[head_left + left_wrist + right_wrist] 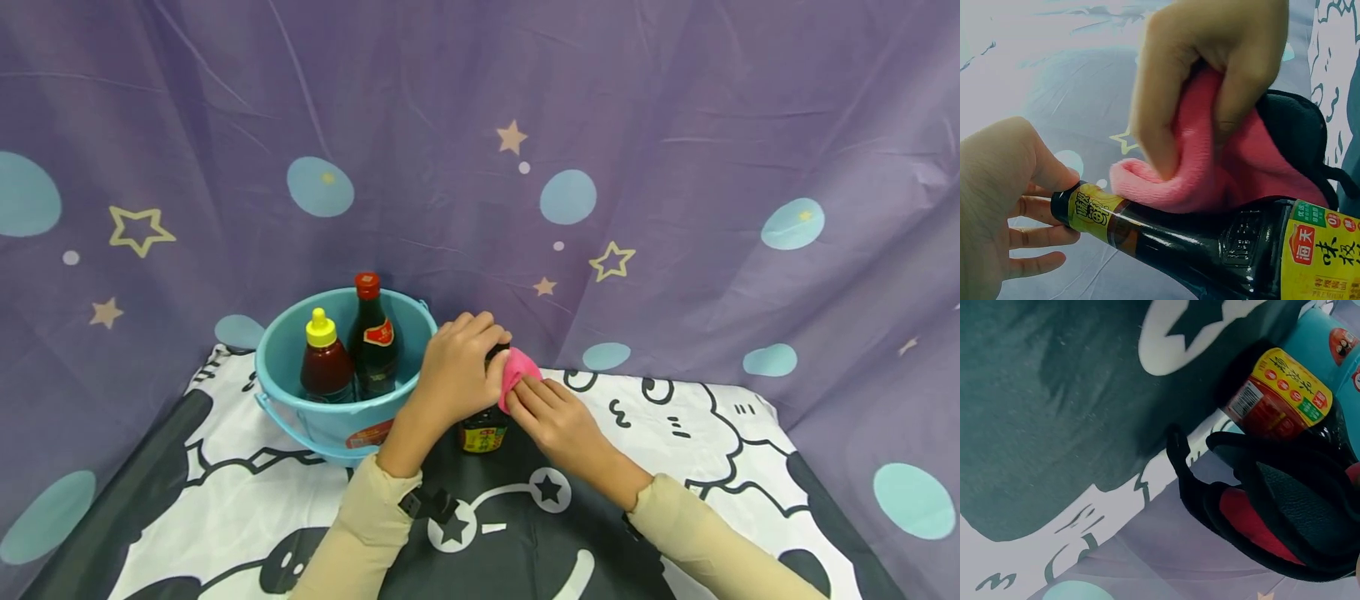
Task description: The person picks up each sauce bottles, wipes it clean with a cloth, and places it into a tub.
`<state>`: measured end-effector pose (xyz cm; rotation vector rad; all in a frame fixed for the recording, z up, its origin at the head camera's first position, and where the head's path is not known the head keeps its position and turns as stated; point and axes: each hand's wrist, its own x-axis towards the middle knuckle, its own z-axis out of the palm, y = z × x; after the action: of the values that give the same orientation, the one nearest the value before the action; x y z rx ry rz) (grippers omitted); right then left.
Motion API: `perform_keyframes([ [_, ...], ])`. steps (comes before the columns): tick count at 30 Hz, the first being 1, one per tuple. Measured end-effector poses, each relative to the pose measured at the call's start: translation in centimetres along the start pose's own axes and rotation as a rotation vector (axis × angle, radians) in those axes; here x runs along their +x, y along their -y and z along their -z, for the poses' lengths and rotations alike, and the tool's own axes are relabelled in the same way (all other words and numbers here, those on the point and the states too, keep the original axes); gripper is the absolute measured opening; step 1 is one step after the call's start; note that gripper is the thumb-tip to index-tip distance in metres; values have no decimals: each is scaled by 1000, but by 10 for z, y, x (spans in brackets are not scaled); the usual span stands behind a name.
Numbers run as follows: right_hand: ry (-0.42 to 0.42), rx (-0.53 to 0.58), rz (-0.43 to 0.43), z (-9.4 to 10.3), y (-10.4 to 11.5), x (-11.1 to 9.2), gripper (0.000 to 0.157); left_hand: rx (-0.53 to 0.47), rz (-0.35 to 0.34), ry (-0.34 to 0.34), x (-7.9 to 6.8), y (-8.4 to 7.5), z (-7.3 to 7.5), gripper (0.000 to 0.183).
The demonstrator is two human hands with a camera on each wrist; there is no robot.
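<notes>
A soy sauce bottle (482, 440) with a yellow label stands upright on the patterned cloth, just right of the bucket. My left hand (461, 367) holds it by the black cap (1060, 206), thumb on one side and fingers on the other. My right hand (558, 425) pinches a folded pink cleaning cloth (1191, 178), which lies against the bottle's neck and shoulder. In the right wrist view the cloth's dark backing (1304, 506) shows, with a black edge and a hanging loop. The bottle's lower label (1291, 387) is also visible there.
A light blue bucket (322, 423) stands left of the bottle. Inside are a dark glass bottle (375, 358) with a red cap and a brown squeeze bottle (326, 367) with a yellow top. A purple star-printed curtain (675, 183) hangs behind the tabletop.
</notes>
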<state>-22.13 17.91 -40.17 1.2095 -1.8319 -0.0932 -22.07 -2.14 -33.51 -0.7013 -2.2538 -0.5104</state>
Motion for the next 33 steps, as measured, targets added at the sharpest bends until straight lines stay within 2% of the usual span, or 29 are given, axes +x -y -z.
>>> perform_keyframes([
  [20,41,5,-26,-4,6,-5,28,16,-4,-1,3,0,2,13],
  [33,54,85,-73,-6,7,-11,34,4,1,11,1,1,-2,12],
])
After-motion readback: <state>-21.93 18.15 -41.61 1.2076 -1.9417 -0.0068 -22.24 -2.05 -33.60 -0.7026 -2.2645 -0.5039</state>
